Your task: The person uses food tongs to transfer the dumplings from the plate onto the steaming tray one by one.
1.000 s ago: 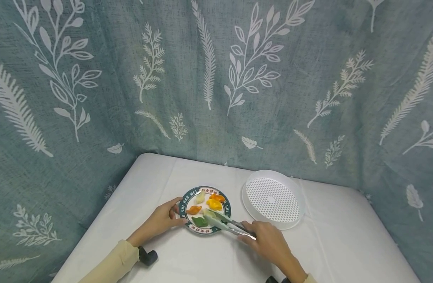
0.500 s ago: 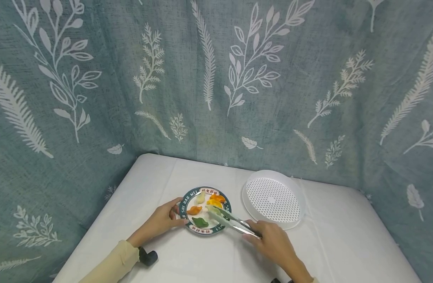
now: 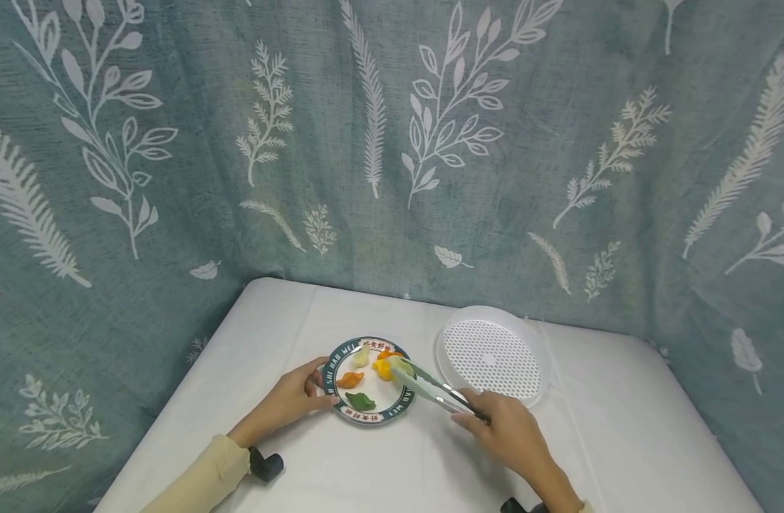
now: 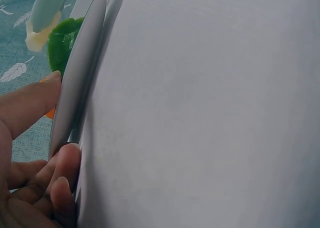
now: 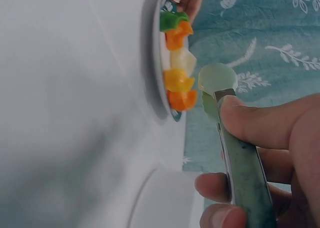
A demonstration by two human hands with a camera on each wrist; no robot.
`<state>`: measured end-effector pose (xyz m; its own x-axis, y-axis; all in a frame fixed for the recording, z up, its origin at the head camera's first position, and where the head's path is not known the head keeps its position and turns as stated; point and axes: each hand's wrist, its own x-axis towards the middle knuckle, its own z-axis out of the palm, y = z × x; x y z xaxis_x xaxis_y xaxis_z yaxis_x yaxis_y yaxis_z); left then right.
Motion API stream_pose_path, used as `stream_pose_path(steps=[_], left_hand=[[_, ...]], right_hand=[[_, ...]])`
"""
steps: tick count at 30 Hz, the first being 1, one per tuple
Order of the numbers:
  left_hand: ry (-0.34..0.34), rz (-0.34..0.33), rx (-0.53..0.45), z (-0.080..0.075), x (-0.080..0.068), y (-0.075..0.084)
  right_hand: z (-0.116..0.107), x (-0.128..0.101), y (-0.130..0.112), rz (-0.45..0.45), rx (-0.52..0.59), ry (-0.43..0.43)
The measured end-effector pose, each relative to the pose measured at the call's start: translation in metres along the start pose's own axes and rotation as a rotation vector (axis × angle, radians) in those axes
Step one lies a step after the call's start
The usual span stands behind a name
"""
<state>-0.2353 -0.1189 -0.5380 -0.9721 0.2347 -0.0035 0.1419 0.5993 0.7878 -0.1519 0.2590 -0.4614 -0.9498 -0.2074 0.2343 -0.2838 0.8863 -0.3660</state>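
A small green-rimmed plate (image 3: 337, 355) on the white table holds several coloured dumplings: a green one (image 3: 361, 401), two orange, one yellow (image 3: 382, 368) and one pale. My left hand (image 3: 321, 385) pinches the plate's near-left rim (image 4: 75, 88), thumb on top and fingers beneath. Curled round pale green tongs (image 3: 430, 385), my right hand (image 3: 475, 417) holds them with thumb and fingers (image 5: 250, 128). The tongs' tips pinch a pale dumpling (image 3: 401, 365) above the plate's right side. The same tips show in the left wrist view, above the green dumpling (image 4: 62, 43).
A round white perforated tray (image 3: 494, 356) lies right of the plate, near the back of the table; its edge (image 5: 165, 203) shows in the right wrist view. Teal leaf-print curtain (image 3: 392, 142) closes off the back and both sides. Bare white tablecloth (image 3: 398, 470) lies between my arms.
The tongs have moved from the plate's front toward its right edge, carrying the pale dumpling up with them. My right hand shifted right. The left hand stayed on the rim.
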Motion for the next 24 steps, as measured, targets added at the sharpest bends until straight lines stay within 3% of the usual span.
stream_pose_path(steps=[13,24], left_hand=[[0.002,0.018,0.016,-0.001,-0.003,-0.001],[0.008,0.027,0.003,-0.002,-0.003,0.000]], right_hand=[[-0.020,0.007,0.017,0.000,-0.029,0.087],[-0.038,0.009,0.052,0.054,-0.053,0.117]])
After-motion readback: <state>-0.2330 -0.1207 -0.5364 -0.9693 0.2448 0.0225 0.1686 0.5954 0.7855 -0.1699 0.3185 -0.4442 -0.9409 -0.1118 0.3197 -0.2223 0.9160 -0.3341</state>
